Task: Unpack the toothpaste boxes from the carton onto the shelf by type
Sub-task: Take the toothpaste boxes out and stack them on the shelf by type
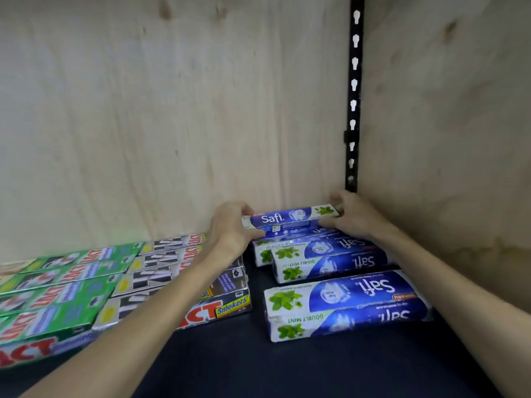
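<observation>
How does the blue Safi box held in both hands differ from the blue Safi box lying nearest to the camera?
The held Safi box is gripped at its ends by the left hand and right hand, above the back of the row; the nearest Safi box lies untouched on the dark shelf. The held box's logo reads upright and its mint leaves sit at the right; the nearest box's logo is upside down, leaves at the left. Both share the same blue design.

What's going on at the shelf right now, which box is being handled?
A person is stocking toothpaste. Both hands, left hand and right hand, grip the ends of one blue Safi box at the back right corner of the dark shelf, above other Safi boxes lying there. To the left lie silver Smokers boxes, then green boxes. The carton is not in view.
</observation>
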`<state>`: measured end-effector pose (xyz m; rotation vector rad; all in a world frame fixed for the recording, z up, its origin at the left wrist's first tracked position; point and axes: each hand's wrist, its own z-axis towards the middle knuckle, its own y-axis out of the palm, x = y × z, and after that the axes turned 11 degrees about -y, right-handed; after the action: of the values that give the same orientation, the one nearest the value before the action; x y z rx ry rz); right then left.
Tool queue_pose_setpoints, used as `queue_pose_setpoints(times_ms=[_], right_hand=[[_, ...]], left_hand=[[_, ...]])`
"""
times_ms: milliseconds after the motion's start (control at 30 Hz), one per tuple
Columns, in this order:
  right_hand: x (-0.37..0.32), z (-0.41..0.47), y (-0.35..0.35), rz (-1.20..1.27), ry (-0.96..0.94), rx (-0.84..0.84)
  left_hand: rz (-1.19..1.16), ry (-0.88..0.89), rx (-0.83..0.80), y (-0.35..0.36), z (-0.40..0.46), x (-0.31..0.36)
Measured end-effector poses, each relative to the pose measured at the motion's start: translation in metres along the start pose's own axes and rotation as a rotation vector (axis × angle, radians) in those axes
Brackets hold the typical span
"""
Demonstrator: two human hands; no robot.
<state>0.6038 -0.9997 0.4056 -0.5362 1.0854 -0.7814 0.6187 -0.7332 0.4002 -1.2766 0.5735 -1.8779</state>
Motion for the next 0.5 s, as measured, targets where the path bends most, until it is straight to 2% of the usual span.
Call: queue_pose_setpoints(times_ms=[167,333,500], right_hand=[[0.004,-0.004,0.003,0.064,0.025,-0.003],[0.008,-0.002,0.004,-0.005,0.033,-0.037],[0.010,-0.002,0.003,-0.034,0.032,-0.063]], left_hand=[[0.054,-0.005,0.011,-0.002,-0.002,0.000],[0.112,0.045,-0.033,-0.005,0.001,0.006],[0.035,0.065,-0.117,-0.011,0.005,-0.004]])
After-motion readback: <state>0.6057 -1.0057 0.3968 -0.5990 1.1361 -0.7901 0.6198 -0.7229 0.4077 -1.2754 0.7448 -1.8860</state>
